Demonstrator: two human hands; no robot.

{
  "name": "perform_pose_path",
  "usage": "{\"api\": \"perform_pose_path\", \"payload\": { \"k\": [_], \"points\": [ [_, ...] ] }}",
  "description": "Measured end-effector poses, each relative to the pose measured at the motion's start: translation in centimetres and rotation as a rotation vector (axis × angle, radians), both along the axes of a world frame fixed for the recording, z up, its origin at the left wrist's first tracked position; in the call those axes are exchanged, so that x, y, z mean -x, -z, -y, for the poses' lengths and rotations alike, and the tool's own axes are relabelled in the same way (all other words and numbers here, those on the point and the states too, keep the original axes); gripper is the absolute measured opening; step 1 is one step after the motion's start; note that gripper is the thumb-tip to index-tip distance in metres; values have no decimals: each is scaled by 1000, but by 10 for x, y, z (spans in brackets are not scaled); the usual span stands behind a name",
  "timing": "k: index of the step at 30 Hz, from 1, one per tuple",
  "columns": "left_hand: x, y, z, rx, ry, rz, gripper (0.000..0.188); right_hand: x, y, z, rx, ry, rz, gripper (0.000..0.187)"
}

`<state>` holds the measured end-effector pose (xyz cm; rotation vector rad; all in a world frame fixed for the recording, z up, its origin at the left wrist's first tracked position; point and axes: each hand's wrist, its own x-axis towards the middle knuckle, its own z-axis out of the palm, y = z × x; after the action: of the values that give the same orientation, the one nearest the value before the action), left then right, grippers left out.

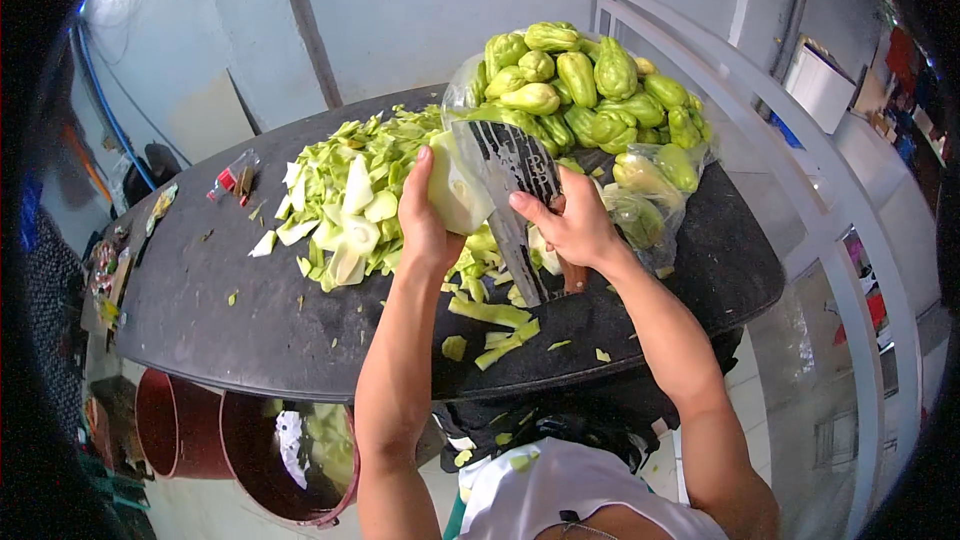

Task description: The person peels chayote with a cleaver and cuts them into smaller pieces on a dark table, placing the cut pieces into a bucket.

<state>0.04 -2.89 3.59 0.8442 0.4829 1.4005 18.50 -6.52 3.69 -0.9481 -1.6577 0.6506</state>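
Observation:
My left hand (424, 218) is closed around a peeled, pale green chayote (460, 186), held up above the table. In my right hand (578, 222) is a broad cleaver (512, 165), its dark blade streaked with wet pale marks. The thumb lies along the blade, and a brown handle shows below the fingers. The blade's left edge meets or overlaps the chayote; whether it cuts in, I cannot tell. Behind my left hand spreads a heap of cut chayote pieces and peel (352, 198). Whole green chayotes (575, 80) are piled in clear plastic beyond the cleaver.
The dark table (230, 310) has a curved front edge, with peel scraps (495, 325) near it. A small plastic packet (235, 178) lies at the left. Two reddish-brown tubs (345, 505) stand below, one holding water and pale pieces. A white railing (770, 115) runs along the right.

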Motion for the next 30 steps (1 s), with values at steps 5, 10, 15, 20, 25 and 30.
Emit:
{"api": "perform_pose_path", "payload": {
  "k": [5, 10, 15, 20, 25, 30],
  "points": [
    [8, -5, 1, -12, -31, -34, 47, -6, -7, 2, 35, -21, 111, 33],
    [1, -12, 10, -50, -76, -35, 53, -3, -1, -1, -21, -37, 50, 34],
    [-6, -4, 9, -12, -29, -31, 56, 3, 6, -2, 60, -33, -10, 31],
    [-18, 0, 12, -8, 41, 7, 54, 6, 2, -1, -53, -17, -107, 30],
    [-23, 3, 11, -15, 46, 33, 54, 10, 2, -1, -111, 21, -156, 29],
    [-25, 10, 10, 12, 91, 9, 55, 12, 6, 1, 24, 69, -199, 30]
  ]
}}
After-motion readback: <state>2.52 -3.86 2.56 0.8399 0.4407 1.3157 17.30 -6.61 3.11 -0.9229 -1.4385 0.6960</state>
